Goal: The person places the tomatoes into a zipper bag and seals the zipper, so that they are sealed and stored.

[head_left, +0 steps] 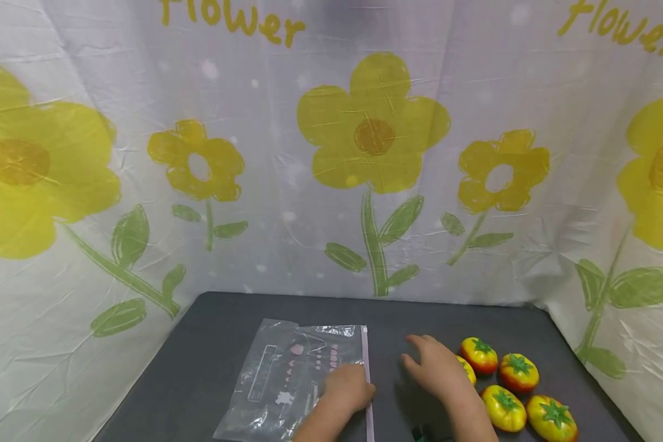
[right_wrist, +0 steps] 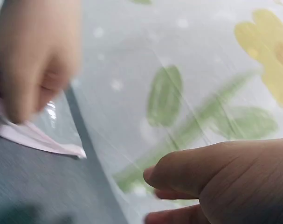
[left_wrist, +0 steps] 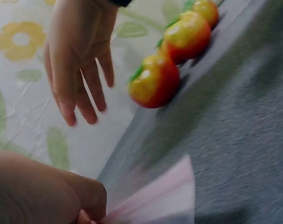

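One bag [head_left: 293, 371], edge pinched in your left hand [head_left: 348, 388] | your right hand [head_left: 436, 367] empty, fingers extended | best hold edge taut

A snug spot with flower walls [head_left: 276, 258]

It looks like a small closed-in play or work spot. Pale cloth with big yellow flowers [head_left: 372, 126] hangs across the back and both sides. Yellow words [head_left: 248, 21] up top say "Flower." A dark table [head_left: 199, 368] fills the bottom middle. I can't tell what building.
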`<state>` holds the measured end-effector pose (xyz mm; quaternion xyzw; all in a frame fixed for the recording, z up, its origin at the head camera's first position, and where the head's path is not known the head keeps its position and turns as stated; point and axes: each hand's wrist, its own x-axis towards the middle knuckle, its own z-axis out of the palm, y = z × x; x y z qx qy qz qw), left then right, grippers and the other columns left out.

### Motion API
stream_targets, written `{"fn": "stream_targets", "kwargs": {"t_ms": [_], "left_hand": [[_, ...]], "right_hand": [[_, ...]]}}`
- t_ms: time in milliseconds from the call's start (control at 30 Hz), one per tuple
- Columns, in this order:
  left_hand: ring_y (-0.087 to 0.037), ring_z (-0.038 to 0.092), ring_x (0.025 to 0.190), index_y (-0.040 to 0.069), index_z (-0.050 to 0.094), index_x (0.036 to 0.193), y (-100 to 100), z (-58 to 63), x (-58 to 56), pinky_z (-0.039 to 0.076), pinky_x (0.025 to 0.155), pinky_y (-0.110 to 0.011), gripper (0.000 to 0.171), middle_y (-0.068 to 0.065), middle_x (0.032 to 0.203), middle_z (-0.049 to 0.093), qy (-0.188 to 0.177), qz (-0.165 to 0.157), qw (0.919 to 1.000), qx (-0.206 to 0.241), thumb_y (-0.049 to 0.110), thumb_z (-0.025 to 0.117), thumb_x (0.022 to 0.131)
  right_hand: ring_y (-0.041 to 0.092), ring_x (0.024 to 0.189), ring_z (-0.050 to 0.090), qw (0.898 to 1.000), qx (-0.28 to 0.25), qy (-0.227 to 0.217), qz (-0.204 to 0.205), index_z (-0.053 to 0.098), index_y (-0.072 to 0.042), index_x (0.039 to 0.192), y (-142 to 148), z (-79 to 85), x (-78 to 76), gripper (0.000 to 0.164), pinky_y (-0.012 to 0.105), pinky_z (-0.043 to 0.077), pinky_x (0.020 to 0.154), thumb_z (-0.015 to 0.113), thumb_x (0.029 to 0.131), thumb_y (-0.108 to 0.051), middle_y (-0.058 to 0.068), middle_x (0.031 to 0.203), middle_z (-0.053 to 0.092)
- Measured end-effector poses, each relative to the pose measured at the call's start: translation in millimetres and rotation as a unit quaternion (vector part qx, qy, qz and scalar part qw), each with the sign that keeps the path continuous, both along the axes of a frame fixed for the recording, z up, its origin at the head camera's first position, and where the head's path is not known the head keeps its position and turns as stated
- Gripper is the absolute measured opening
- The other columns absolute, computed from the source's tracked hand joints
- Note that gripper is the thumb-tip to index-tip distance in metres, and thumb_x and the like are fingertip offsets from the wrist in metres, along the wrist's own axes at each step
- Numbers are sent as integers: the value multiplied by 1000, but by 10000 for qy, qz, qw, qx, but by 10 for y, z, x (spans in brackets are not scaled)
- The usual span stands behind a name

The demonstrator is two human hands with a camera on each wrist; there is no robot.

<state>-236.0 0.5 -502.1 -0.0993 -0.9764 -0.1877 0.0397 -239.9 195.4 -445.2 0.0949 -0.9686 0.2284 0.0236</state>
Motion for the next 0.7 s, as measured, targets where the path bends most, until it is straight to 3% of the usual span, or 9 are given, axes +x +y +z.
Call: {"fn": "stream_targets", "kwargs": {"t_ms": [167,300,433,567,633,700], "left_hand": [[-13,48,41,12,55,61,-146,64,-85,41,43,-32,22,2,50,51,-231,-369,9953,869,22,68,75],[-4,38,31,19,41,52,-266,148,-127,27,36,-23,32,11,39,38,-591,-803,9778,1844,13,63,74],[-5,43,34,17,45,52,-368,276,-127,31,38,-22,30,10,42,43,-1027,-1208,9599,2313,7,62,75],[-7,48,38,14,51,56,-436,407,-107,36,41,-24,24,7,46,50,-1307,-1447,9502,2432,5,62,75],[-7,48,38,15,48,56,-459,476,-90,34,41,-23,25,8,47,49,-1193,-1387,9519,2460,6,61,74],[-5,43,38,18,43,55,-479,548,-74,30,41,-23,27,11,46,45,-774,-1131,9632,2314,9,60,73]], "right_hand": [[22,83,67,9968,-460,-172,625,76,-6,99,-239,-149,-16,16,48,55,79,72,93,-21,2,91,71],[13,69,60,9908,-1059,-306,780,77,-7,90,-360,-272,-6,23,37,52,64,69,96,-28,-3,80,69],[12,59,53,9828,-1658,-435,683,74,-8,80,-429,-344,1,35,31,45,55,66,98,-37,-6,67,61],[11,53,50,9743,-2078,-590,630,70,-9,72,-473,-390,-11,36,29,42,50,66,97,-35,-7,60,55],[10,50,48,9723,-2195,-608,526,67,-9,69,-499,-414,-15,31,29,39,48,65,95,-27,-7,58,53],[10,49,45,9744,-2162,-526,310,63,-10,66,-529,-439,-11,24,28,37,47,65,88,-20,-7,56,50]]}}
